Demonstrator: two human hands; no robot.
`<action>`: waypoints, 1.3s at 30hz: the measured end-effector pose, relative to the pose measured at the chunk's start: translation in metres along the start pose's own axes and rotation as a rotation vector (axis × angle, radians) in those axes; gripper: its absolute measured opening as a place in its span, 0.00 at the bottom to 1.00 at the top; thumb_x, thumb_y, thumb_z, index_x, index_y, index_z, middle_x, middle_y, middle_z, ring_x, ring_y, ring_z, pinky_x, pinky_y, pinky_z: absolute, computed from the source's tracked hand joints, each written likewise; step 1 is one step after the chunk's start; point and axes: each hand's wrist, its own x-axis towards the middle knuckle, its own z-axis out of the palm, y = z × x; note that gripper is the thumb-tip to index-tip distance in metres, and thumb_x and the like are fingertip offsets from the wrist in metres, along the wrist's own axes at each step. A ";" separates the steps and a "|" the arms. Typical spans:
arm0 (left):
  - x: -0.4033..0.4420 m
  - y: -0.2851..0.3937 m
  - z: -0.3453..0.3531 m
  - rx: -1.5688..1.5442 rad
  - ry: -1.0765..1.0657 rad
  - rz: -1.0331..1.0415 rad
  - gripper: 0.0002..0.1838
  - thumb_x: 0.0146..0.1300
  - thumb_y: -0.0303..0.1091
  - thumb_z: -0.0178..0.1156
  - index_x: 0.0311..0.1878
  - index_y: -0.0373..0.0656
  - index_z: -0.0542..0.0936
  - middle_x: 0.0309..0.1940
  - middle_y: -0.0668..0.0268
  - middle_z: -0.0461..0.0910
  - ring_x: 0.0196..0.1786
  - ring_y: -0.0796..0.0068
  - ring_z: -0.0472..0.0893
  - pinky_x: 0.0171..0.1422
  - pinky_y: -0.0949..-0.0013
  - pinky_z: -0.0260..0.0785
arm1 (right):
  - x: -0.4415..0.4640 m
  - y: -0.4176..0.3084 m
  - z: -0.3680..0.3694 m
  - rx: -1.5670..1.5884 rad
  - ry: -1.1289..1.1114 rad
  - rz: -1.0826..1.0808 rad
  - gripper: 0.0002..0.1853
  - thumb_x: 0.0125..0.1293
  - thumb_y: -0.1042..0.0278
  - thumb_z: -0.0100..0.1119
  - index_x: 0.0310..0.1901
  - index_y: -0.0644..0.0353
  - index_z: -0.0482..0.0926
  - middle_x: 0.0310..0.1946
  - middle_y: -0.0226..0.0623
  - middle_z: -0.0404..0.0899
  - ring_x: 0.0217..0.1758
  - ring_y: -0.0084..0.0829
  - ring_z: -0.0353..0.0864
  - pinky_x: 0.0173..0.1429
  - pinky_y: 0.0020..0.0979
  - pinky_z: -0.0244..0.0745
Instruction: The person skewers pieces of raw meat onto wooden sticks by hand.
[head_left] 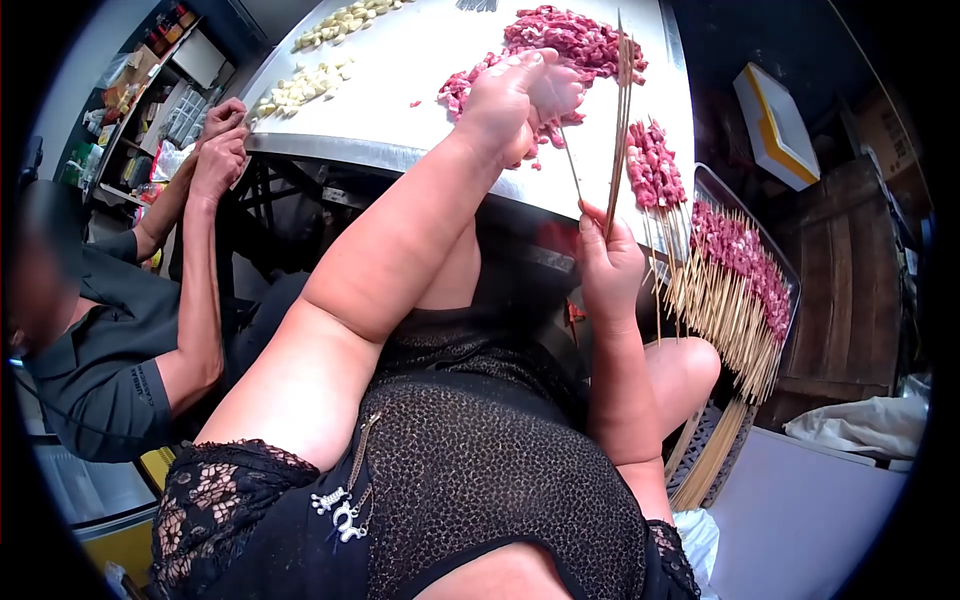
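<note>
My right hand [612, 265] is closed around several thin bamboo skewers [621, 130] that point up over the table edge. One single skewer [572, 165] slants out of it toward my left hand [520, 100]. The left fingers are curled at that skewer's upper end, and what they hold is hidden. Under and behind the left hand lies a pile of raw red meat pieces [575, 38] on the white tabletop [400, 95]. Just right of the upright skewers, a row of threaded meat skewers [656, 170] rests at the table's edge.
A metal tray [790, 265] of many meat skewers [740, 260] stands at right, above bundled bare sticks [715, 460]. Pale pieces like garlic cloves [305, 85] lie at the table's left. A co-worker [110, 330] sits left, hands at the table corner. A white-and-yellow box [775, 125] is behind.
</note>
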 end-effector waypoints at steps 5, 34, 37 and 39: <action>0.000 0.004 0.006 0.012 0.089 -0.026 0.14 0.72 0.34 0.38 0.46 0.33 0.69 0.31 0.58 0.74 0.34 0.66 0.76 0.46 0.59 0.76 | 0.003 0.009 -0.001 -0.044 0.002 -0.105 0.10 0.64 0.73 0.55 0.45 0.63 0.80 0.20 0.23 0.72 0.22 0.13 0.66 0.28 0.18 0.63; 0.036 0.015 -0.011 1.007 -0.042 0.292 0.14 0.64 0.38 0.57 0.47 0.38 0.80 0.27 0.71 0.80 0.30 0.85 0.75 0.38 0.77 0.70 | 0.001 -0.016 -0.002 0.337 -0.006 0.111 0.13 0.68 0.73 0.49 0.53 0.64 0.73 0.18 0.19 0.63 0.15 0.09 0.57 0.17 0.12 0.52; 0.074 0.033 -0.013 1.302 -0.059 0.162 0.11 0.62 0.35 0.59 0.44 0.42 0.82 0.35 0.63 0.83 0.37 0.79 0.79 0.45 0.75 0.71 | 0.001 -0.014 -0.003 0.392 -0.023 0.112 0.13 0.68 0.73 0.50 0.53 0.64 0.73 0.18 0.18 0.64 0.16 0.08 0.57 0.18 0.12 0.52; 0.092 0.024 -0.014 1.665 -0.148 0.131 0.10 0.59 0.34 0.59 0.43 0.46 0.83 0.38 0.61 0.83 0.41 0.71 0.80 0.49 0.70 0.70 | 0.001 -0.016 -0.004 0.396 -0.034 0.125 0.13 0.68 0.73 0.50 0.53 0.63 0.74 0.19 0.19 0.65 0.16 0.08 0.58 0.19 0.11 0.53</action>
